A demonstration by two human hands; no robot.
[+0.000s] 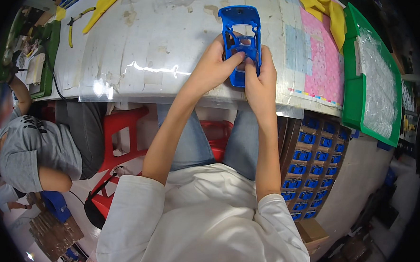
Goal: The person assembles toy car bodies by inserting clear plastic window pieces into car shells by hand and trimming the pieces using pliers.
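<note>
Both my hands hold a blue plastic toy car body (pixel 241 15) above the table, its long side pointing away from me. Open window gaps show through its shell. My left hand (pixel 216 65) grips the left side, with the thumb laid across the middle. On the right side my right hand (pixel 261 79) is closed round the edge, its thumb close to the left one near the centre. The fingers beneath the shell are partly hidden.
Yellow-handled pliers (pixel 78 22) and a yellow cloth (pixel 107 4) lie at the table's far left. A green bin (pixel 354 98) of clear plastic pieces stands right. Below it a rack (pixel 290 149) holds several blue car bodies. A person in grey (pixel 43 146) sits left.
</note>
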